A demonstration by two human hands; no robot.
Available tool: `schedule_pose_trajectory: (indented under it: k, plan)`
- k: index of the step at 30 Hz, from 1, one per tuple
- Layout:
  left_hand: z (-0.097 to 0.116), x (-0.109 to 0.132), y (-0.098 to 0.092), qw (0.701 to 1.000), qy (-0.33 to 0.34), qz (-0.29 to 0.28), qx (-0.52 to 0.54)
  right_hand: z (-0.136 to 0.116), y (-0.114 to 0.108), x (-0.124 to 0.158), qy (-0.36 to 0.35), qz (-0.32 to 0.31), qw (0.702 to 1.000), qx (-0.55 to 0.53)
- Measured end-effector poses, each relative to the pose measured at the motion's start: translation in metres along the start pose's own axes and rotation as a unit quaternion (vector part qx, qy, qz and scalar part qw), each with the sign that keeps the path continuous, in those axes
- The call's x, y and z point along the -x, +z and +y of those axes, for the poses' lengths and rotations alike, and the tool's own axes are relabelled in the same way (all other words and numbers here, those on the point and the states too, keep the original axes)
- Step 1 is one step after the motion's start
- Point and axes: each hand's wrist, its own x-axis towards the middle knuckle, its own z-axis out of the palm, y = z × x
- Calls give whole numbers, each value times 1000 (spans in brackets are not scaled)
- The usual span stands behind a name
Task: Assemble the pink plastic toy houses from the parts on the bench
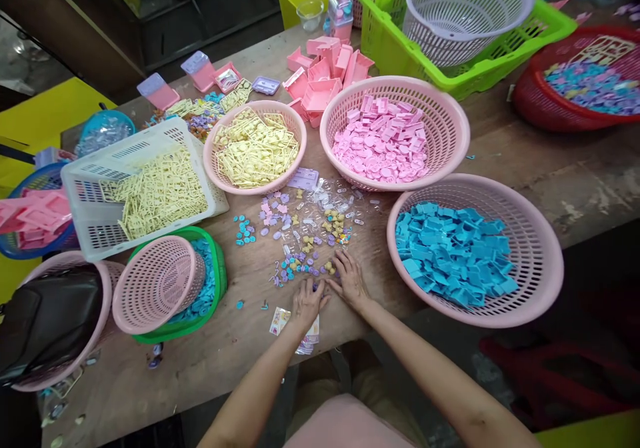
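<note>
Wood surface: worn brown desk (550, 168), scuffed, carrying baskets and loose plastic bits.
Left hand: left hand (306, 301) lies palm down at the near edge, fingers loosely bent over the small pieces; whether it pinches one I cannot tell.
Right hand: right hand (350, 280) rests flat just beside the left one, fingers spread on the scatter, nothing visibly gripped.
Small pieces: scattered small parts (305, 235) in purple, blue, yellow and clear lie on the desk straight in front of both hands, touching the fingertips.
Sticker sheet: printed sheet (280, 320) partly under the left wrist; its print is too small to read.
Blue basket: pink basket of blue parts (540, 261) to the right of the hands.
Pink basket: pink basket of pink parts (450, 121) behind the scatter.
Yellow basket: pink basket of yellow parts (295, 128) to its left.
White crate: white crate (90, 195) holding yellow sprues, far left.
Green crate: green crate (500, 61) at the back, with a white basket (470, 8) inside.
Writing: no brand or label is legible anywhere.
</note>
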Motion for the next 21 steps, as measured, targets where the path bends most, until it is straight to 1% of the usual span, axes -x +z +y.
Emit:
schedule_pose_trajectory:
  k: [2, 4, 9, 11, 13, 15, 17, 19, 21]
  plan:
    - [-2, -6, 1, 1000, -3, -1, 15, 5, 0, -6, -7, -10, 1000, 4]
    - [-4, -12, 1, 999, -13, 3, 36, 9, -1, -4, 1, -13, 1000, 11]
    - [-4, -19, -1, 991, -63, 24, 120, 11, -4, 22, 51, 2, 998, 37]
    - [-4, -20, -3, 981, -90, 38, 167, 5, -3, 34, 58, 5, 998, 40]
    - [-4, -19, -7, 967, -117, 55, 221, -5, 1, 42, 47, 3, 998, 35]
    - [-5, -16, -13, 945, -144, 76, 284, -17, 9, 44, 26, 1, 999, 25]
    - [-7, -12, -19, 915, -179, 97, 350, -29, 17, 38, 7, 1, 1000, 15]
    - [-9, -6, -25, 874, -223, 107, 418, -37, 25, 27, -3, 5, 1000, 6]
    - [-12, 2, -30, 823, -269, 98, 490, -42, 29, 14, -4, 10, 1000, -1]
